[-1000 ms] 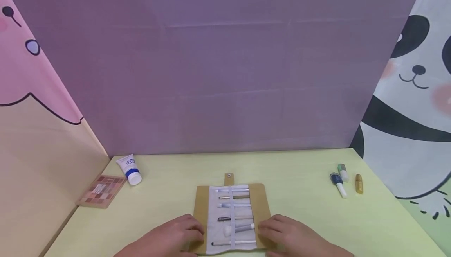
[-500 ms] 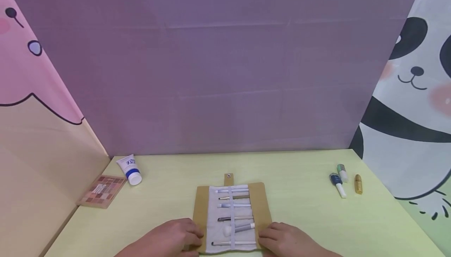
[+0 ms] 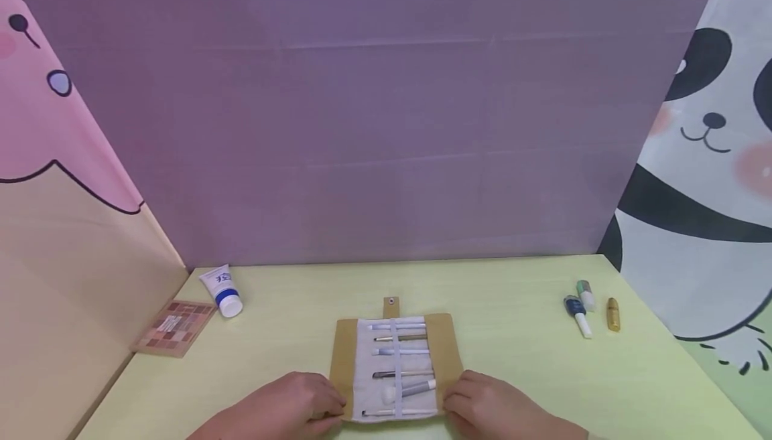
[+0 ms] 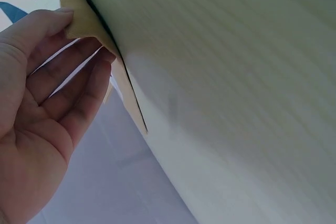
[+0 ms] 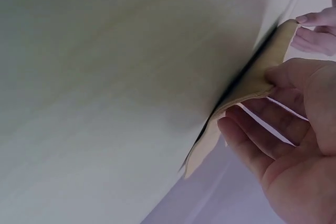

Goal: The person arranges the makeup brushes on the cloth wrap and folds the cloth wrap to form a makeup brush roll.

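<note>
A tan fabric makeup brush roll (image 3: 447,353) lies spread out at the front middle of the table, its snap tab (image 3: 391,307) pointing to the back. Several makeup brushes (image 3: 405,390) lie crosswise on its pale lining under a white elastic strap (image 3: 397,366). My left hand (image 3: 295,402) pinches the near left corner between thumb and fingers. At the near right corner, my right hand (image 3: 491,405) does the same. Both wrist views show the tan edge bent up between thumb and fingertips, close over the table.
At the back left are a white cream tube (image 3: 222,290) and an eyeshadow palette (image 3: 174,327). On the right lie a dark nail polish bottle (image 3: 578,315), a small green-and-white bottle (image 3: 586,295) and a gold tube (image 3: 613,314). A purple backdrop (image 3: 386,125) rises behind the table.
The near edge of the brush roll has come up and away from me a little. Both hands have gone from resting at its sides to pinching its near corners.
</note>
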Demonstrator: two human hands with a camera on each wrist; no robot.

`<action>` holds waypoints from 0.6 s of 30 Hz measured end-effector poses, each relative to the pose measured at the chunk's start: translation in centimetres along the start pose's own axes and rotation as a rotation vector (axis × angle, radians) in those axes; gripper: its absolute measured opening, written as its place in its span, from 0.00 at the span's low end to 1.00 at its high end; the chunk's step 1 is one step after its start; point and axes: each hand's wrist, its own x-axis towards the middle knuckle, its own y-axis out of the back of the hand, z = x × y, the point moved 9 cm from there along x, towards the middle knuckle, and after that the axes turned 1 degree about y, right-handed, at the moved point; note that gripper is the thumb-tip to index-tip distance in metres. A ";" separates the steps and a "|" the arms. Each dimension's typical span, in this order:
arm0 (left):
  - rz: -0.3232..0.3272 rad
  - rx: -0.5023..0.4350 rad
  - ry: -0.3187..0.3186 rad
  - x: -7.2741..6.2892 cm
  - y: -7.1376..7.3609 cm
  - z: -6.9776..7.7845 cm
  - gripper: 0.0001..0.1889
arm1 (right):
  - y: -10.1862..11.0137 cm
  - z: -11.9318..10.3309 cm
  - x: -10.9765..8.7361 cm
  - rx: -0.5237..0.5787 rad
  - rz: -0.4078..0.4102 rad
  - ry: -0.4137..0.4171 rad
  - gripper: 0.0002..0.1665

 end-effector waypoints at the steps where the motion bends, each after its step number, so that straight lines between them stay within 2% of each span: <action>1: -0.017 -0.047 0.041 0.0 0.0 -0.3 0.08 | 0.1 0.1 0.0 0.000 0.003 -0.005 0.11; 4: -0.055 -0.145 0.147 -0.2 -0.1 -1.2 0.08 | 0.4 0.4 0.0 -0.006 0.017 -0.015 0.11; 7: -0.059 -0.191 0.207 -0.3 0.0 -1.9 0.09 | 0.6 0.8 0.2 0.022 -0.001 -0.045 0.10; 10: -0.022 -0.208 0.223 -0.2 0.5 -2.5 0.10 | 0.4 1.9 0.3 0.169 -0.066 -0.144 0.08; 14: 0.027 -0.236 0.233 0.2 1.0 -3.4 0.10 | -0.2 4.0 0.3 0.399 -0.171 -0.339 0.05; 18: 0.056 -0.261 0.235 0.5 1.1 -3.9 0.08 | -0.8 5.6 0.3 0.555 -0.223 -0.457 0.05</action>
